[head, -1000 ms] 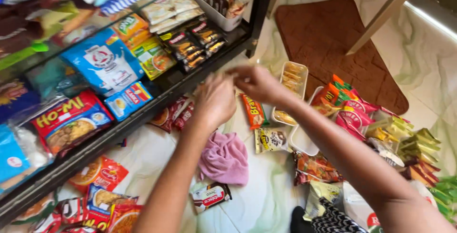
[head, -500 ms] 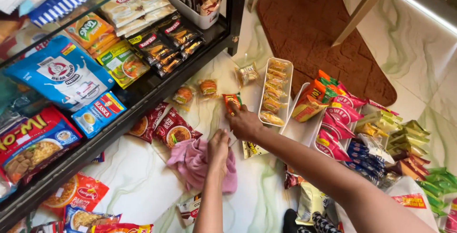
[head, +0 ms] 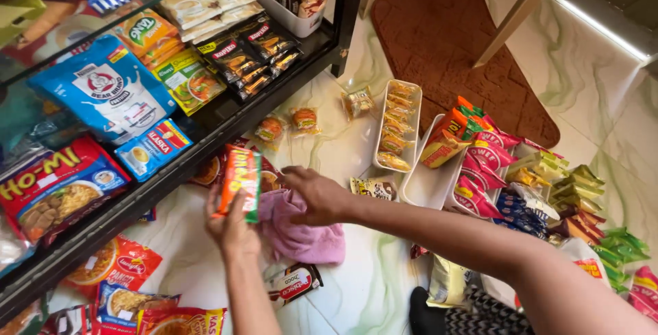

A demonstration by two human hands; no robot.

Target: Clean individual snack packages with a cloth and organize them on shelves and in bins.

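Two hands worked low over the floor (head: 356,287), in front of a dark shelf (head: 205,126). Left hand (head: 233,229) was closed on an orange and green packet (head: 240,181), held upright; the fingers gripped its lower end, so most of the packet stood above the grip, just in front of the shelf edge. Right hand (head: 319,198) lay on a pink cloth (head: 301,236) on the floor, fingers curled loosely over its upper fold; whether they actually pinched the cloth could not be told. The cloth sat directly right of the left hand, touching or nearly touching it, below the raised packet.

Around the hands:
- The shelf carried noodle packs, a blue milk powder bag (head: 103,92) and dark sachets (head: 243,57).
- A narrow white tray (head: 379,136) of small wrapped snacks lay on the floor beyond the right hand, well apart from it.
- A second white tray (head: 428,184) beside it held red and orange snack packs.
- Green and yellow packets (head: 576,184) lay in rows further right.
- A brown mat (head: 452,40) lay past the trays.
- Two round wrapped buns (head: 288,122) lay near the shelf foot.
- More red noodle packs (head: 116,266) lay under the shelf, left of the left arm.
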